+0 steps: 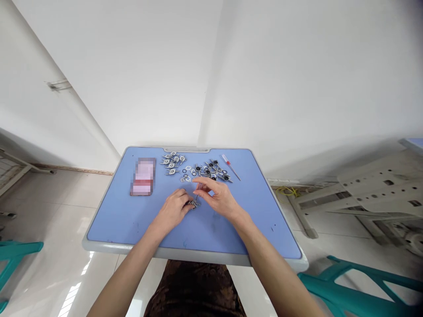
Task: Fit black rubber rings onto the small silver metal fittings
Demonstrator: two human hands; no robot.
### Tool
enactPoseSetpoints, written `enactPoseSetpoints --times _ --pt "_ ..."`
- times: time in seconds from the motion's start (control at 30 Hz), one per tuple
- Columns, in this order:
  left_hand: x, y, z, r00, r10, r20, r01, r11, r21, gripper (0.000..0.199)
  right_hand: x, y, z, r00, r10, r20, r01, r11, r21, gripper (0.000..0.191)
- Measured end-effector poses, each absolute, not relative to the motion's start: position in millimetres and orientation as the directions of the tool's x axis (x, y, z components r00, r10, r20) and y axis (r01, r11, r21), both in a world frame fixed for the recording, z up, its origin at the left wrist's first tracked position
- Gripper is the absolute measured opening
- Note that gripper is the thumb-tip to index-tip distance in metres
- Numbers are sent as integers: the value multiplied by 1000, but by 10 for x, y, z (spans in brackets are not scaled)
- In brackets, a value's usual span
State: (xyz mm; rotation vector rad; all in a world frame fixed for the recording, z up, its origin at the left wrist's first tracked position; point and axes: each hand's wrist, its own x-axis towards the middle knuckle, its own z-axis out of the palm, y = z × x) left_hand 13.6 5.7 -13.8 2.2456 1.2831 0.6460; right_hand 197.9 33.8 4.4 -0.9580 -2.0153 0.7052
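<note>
My left hand (176, 206) is closed, its fingertips pinching a small metal flanged part (194, 204) low over the desk. My right hand (218, 196) is curled just above and to the right of it. Between its thumb and fingers is a small screwdriver (199, 188) with a clear handle, mostly hidden by the fingers. Its thin shaft points down at the metal part. Beyond the hands lie several loose flat rings and flange plates (188, 169). To their left is a group of silvery flanged parts (172, 165); to their right, a group with black round centres (211, 169).
All this lies on a blue desk (115, 224) with a grey rim, against a white wall (158, 79). A phone (143, 176), blurred out, lies at the left. Another screwdriver (230, 166), red and clear-handled, rests at the back right. Green stools (357, 281) stand on both sides.
</note>
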Motion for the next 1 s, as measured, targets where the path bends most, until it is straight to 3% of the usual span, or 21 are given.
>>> enactPoseSetpoints --times 0.1,0.23,0.53,0.7,0.9,1.0 --pt "137 53 -140 446 880 164 659 -447 605 13 2012 328 98 -481 767 425 413 626 -662 29" --pt "137 59 -150 448 877 174 656 -455 603 13 2046 317 158 -528 738 420 391 650 -652 39" --pt "137 63 -158 447 876 184 664 -462 587 13 2041 330 127 -529 702 476 410 703 -581 35" --pt "137 61 -160 446 874 193 653 -465 598 12 2002 299 133 -570 683 457 352 705 -615 39" --pt "145 55 -136 443 879 177 659 -453 600 12 1953 284 107 -503 708 496 453 704 -547 23" --pt "143 55 -134 442 879 179 657 -453 603 12 1962 275 136 -532 698 479 453 713 -535 29"
